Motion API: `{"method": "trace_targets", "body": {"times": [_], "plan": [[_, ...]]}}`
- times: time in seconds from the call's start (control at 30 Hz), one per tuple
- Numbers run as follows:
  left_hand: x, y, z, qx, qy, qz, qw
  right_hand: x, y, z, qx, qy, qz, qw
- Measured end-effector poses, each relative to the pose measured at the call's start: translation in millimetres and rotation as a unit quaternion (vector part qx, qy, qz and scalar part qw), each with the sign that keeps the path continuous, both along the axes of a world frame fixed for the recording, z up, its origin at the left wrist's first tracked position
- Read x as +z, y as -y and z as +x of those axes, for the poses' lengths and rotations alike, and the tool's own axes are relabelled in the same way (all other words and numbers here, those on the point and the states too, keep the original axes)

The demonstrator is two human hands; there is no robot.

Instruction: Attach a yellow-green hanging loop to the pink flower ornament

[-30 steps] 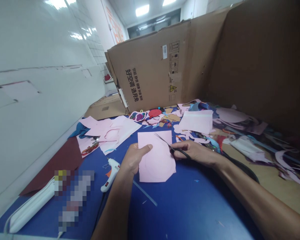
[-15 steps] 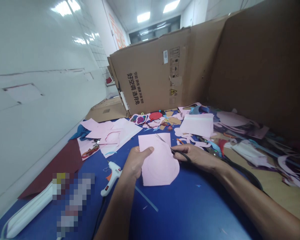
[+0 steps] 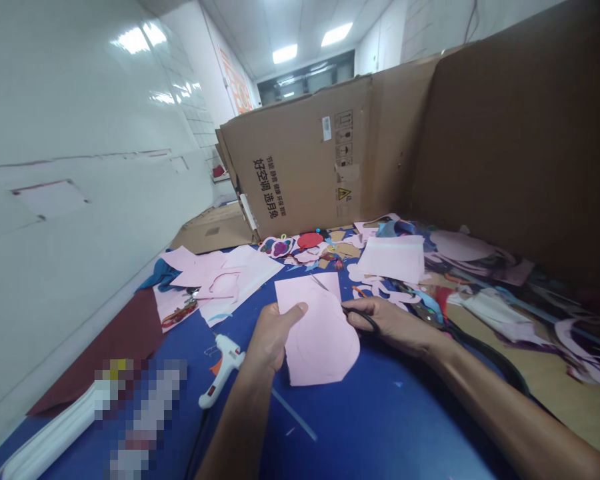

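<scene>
My left hand (image 3: 273, 332) pinches the left edge of a pink paper sheet (image 3: 320, 333), thumb on top, and holds it just above the blue work surface (image 3: 370, 413). My right hand (image 3: 390, 321) grips black-handled scissors (image 3: 353, 311) at the sheet's right edge. Their thin blades reach up and left across the paper's upper part, along a cut whose right side is rounded.
A white glue gun (image 3: 223, 360) lies left of my left forearm. Pink sheets (image 3: 230, 270) and coloured scraps (image 3: 305, 243) litter the far surface, with a pink pad (image 3: 394, 258) behind. Cardboard walls (image 3: 305, 167) stand at the back and right. A white pouch (image 3: 45, 440) lies at the near left.
The scissor blades have closed and advanced further into the pink sheet. The paper has turned slightly in my left hand, and the view has tilted a little.
</scene>
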State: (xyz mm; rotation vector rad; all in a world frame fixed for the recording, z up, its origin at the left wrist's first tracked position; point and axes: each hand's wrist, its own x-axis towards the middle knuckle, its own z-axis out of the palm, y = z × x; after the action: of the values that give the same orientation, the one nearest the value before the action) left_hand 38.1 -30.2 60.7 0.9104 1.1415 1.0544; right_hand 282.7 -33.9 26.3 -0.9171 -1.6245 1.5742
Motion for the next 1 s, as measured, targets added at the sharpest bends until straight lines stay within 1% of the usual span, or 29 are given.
{"method": "trace_targets", "body": {"times": [0.33, 0.57, 0.83, 1.0], "plan": [[-0.4, 0.8, -0.5, 0.002, 0.0, 0.002, 1.0, -2.1, -1.2, 0.6, 0.002, -0.01, -0.001, 1.0], [0.8, 0.3, -2.5, -0.007, 0.002, -0.005, 1.0, 3.2, 0.4, -0.4, -0.001, 0.021, 0.005, 1.0], [2.3, -0.4, -4.7, -0.011, 0.001, -0.002, 1.0, 3.5, 0.3, 0.1, 0.01, 0.036, 0.0, 0.999], [3.5, 0.4, -4.3, -0.02, 0.003, -0.001, 1.0, 0.6, -0.5, 0.2, 0.028, -0.001, -0.018, 0.999]]}}
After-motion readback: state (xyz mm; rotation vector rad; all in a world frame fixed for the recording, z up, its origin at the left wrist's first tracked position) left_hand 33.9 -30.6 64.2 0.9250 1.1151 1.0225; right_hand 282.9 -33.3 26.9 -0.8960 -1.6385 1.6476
